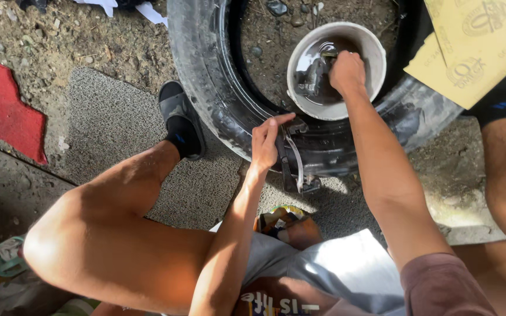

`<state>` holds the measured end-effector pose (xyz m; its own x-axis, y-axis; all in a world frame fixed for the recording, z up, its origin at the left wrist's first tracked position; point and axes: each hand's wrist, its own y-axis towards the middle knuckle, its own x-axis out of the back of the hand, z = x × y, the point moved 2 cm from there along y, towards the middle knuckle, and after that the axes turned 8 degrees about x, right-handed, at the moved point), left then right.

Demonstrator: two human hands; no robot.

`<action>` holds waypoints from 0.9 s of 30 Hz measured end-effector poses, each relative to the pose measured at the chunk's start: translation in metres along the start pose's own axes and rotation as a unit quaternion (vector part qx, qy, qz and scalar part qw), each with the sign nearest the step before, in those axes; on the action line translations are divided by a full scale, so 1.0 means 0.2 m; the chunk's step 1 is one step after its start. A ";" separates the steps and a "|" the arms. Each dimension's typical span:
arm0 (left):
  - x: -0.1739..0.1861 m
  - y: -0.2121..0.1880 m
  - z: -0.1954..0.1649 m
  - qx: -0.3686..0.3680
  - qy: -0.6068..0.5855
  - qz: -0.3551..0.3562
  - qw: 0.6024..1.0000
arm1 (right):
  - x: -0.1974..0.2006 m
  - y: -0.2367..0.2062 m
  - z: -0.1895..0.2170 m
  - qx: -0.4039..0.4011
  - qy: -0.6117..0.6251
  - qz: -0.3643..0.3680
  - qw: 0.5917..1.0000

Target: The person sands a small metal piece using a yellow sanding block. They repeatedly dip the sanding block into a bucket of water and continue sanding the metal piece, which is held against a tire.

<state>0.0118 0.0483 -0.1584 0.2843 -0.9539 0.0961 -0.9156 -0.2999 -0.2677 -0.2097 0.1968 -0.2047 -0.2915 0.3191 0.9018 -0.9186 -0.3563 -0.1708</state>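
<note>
Two hands were busy: the left hand [266, 142] pinched a metal clamp [296, 167] on the tyre [206, 70] at centre frame, while the right hand [346, 71], clenched inside the water bowl [370, 50] above, could have tipped it.

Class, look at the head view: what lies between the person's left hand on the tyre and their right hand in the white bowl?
In the head view, only the tyre's wet black sidewall and the white bowl's near rim separate the left hand from the right hand.
</note>
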 end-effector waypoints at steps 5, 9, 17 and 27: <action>0.11 0.09 -0.02 -0.002 -0.011 0.003 1.000 | -0.03 0.19 0.03 -0.114 0.328 0.025 0.938; 0.18 0.06 -0.06 0.003 -0.001 0.013 1.000 | 0.12 0.13 0.14 -0.215 0.583 0.109 0.776; 0.25 -0.08 -0.17 0.016 0.001 0.001 1.000 | 0.47 -0.34 0.59 -0.084 0.456 0.364 0.808; 0.09 -0.39 -0.26 -0.059 0.180 -0.060 0.980 | 0.40 -0.74 0.46 -0.034 0.459 0.208 0.863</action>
<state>0.0731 0.0553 -0.0861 0.2931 -0.8393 0.4579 -0.9140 -0.3865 -0.1234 -0.0730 0.1950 -0.0710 -0.6599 0.7483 0.0671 -0.6875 -0.5654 -0.4557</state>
